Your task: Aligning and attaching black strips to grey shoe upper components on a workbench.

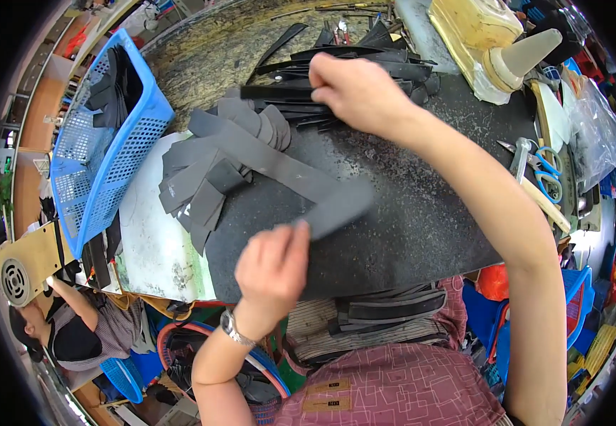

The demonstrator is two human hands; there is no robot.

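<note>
My left hand point(272, 266), a watch point(228, 323) on its wrist, pinches the end of a flat grey strip point(343, 206), blurred by motion, above the dark work mat point(428, 234). Farther off, my right hand point(357, 92) is closed on a black strip point(276, 92) that sticks out to its left. A pile of long black strips point(386, 67) lies beneath and behind that hand. Left of the mat's middle, flat grey strips point(201, 163) lie fanned and overlapping, one long piece stretching across toward my left hand.
A blue plastic basket point(120, 156) holding dark pieces stands at the left. A yellowish container with a cone spout point(475, 39) is at the far right, with blue-handled scissors point(549, 170) nearer. More black strips point(393, 309) rest on my lap. Another person point(84, 330) works at left.
</note>
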